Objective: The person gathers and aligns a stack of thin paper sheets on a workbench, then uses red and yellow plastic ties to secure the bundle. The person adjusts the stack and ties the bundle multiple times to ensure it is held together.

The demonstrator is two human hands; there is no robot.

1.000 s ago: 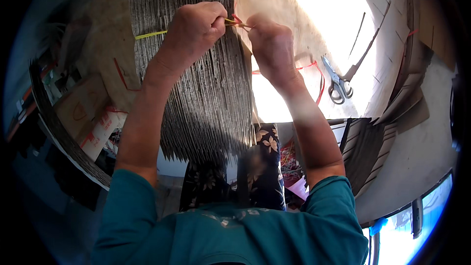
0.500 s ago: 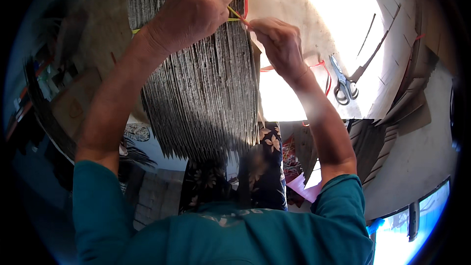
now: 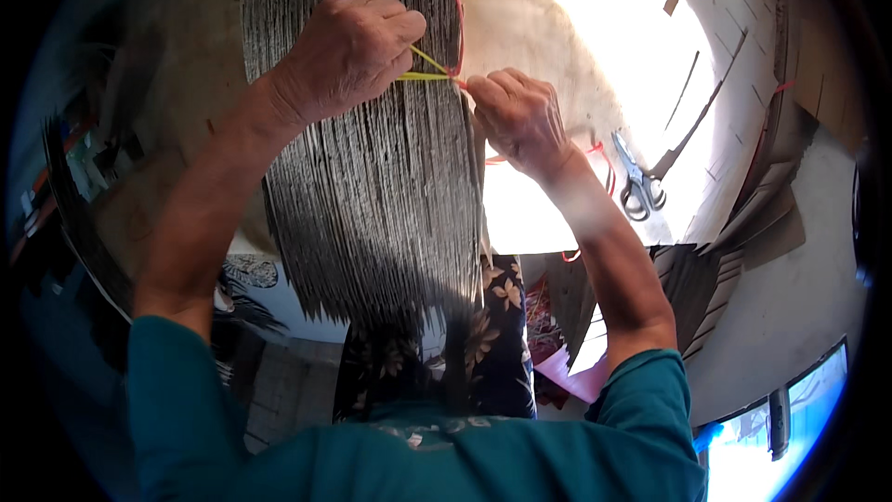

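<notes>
A long stack of thin grey-brown cardboard sheets (image 3: pixel 376 195) lies edge-on before me, its near end hanging over the table edge above my lap. My left hand (image 3: pixel 353 54) is a closed fist above the stack, gripping a yellow cord (image 3: pixel 427 77) that runs taut to the right. At the stack's right edge, my right hand (image 3: pixel 518 116) pinches the point where the yellow cord meets a red cord (image 3: pixel 459 20). The red cord's loose end sticks up along the stack's side. Inside both fists the cord ends are hidden.
Scissors (image 3: pixel 638 184) with dark handles lie on the sunlit tabletop (image 3: pixel 539 214), right of my right forearm. Red cord pieces lie near them. Flat cardboard pieces (image 3: pixel 776 223) lean at the far right. A pink sheet (image 3: pixel 571 374) sits below the table edge.
The whole view has shifted, so the stack and scissors appear lower. My left fist has drawn slightly left and nearer, and more yellow cord shows between the hands. Both hands keep their grip.
</notes>
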